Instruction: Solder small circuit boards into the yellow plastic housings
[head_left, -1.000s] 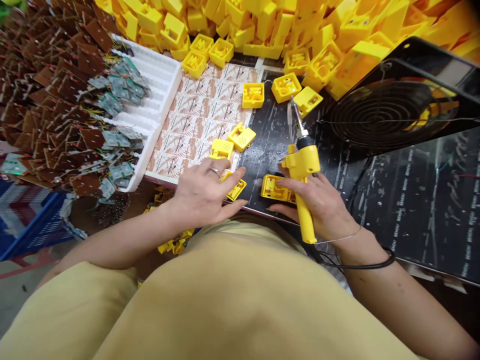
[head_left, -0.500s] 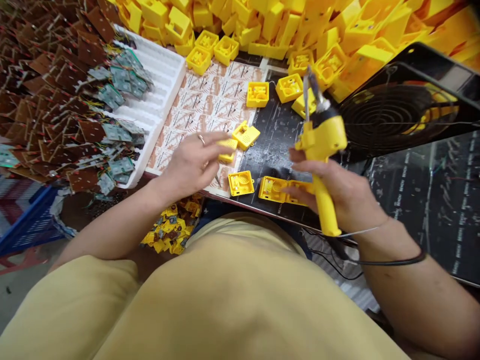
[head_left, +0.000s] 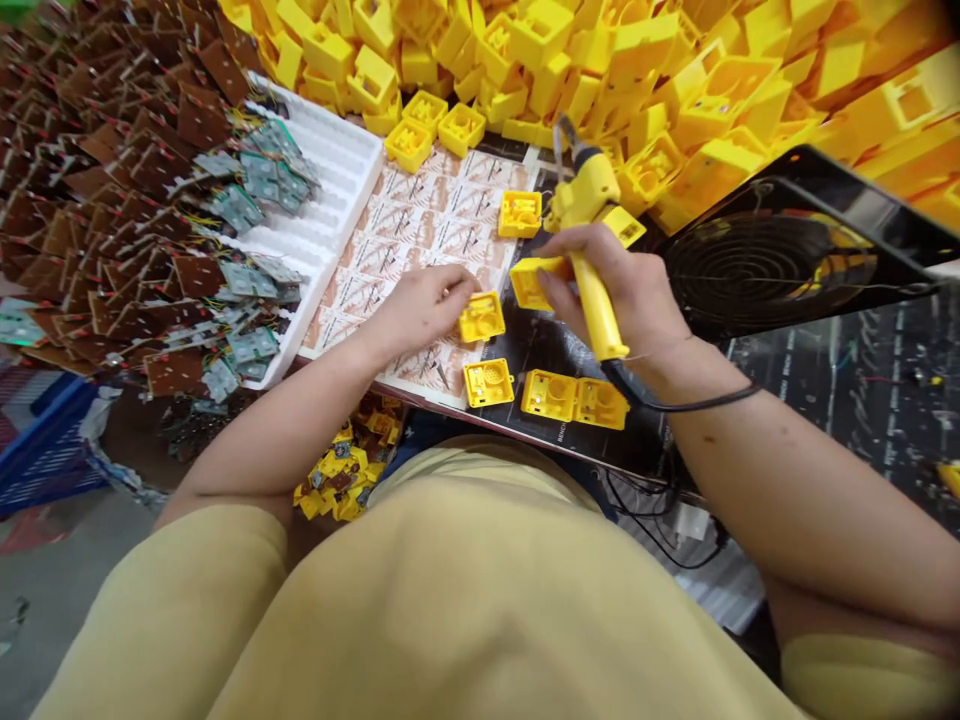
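Observation:
My right hand [head_left: 626,290] is wrapped round a yellow pistol-shaped soldering gun [head_left: 596,300], its metal tip pointing away from me and a black cable leaving the handle. Fingers of the same hand touch a yellow plastic case [head_left: 531,284] on the dark mat. My left hand [head_left: 431,305] has its fingers bent and pinched at the left edge of another small yellow case [head_left: 482,317], which faces up. Nearer me lie an open case half [head_left: 488,383] and a pair of case halves [head_left: 551,395] side by side.
Yellow cases [head_left: 540,40] are heaped along the back. Brown circuit boards [head_left: 112,200] pile up at left beside a white foam tray [head_left: 341,150]. Printed sheets [head_left: 420,210] cover part of the bench. A black fan [head_left: 757,265] stands at right.
My right hand has moved left and away from me with the soldering gun, from the paired halves to another case. My left hand has shifted slightly right; the case by it now faces up.

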